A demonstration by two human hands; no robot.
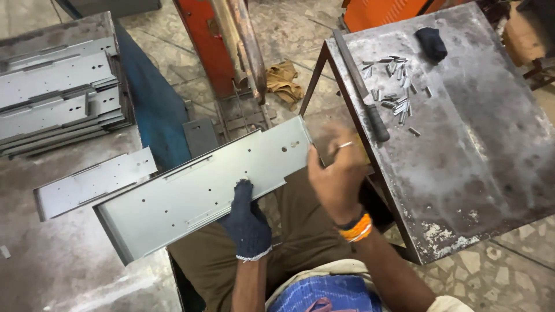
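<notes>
A long grey sheet-metal panel (191, 188) with punched holes and slots lies tilted across my lap and the left bench edge. My left hand (247, 222), in a dark blue knit glove, presses flat on the panel's near edge. My bare right hand (336, 176), with a ring and an orange wristband, grips the panel's right end near its corner. The fingers there are partly blurred.
A similar panel (92, 182) lies on the left bench, behind it a stack of panels (55, 95). The worn metal table (474, 133) on the right holds several small metal pins (396, 86), a file with a black handle (361, 89) and a dark cloth (432, 43).
</notes>
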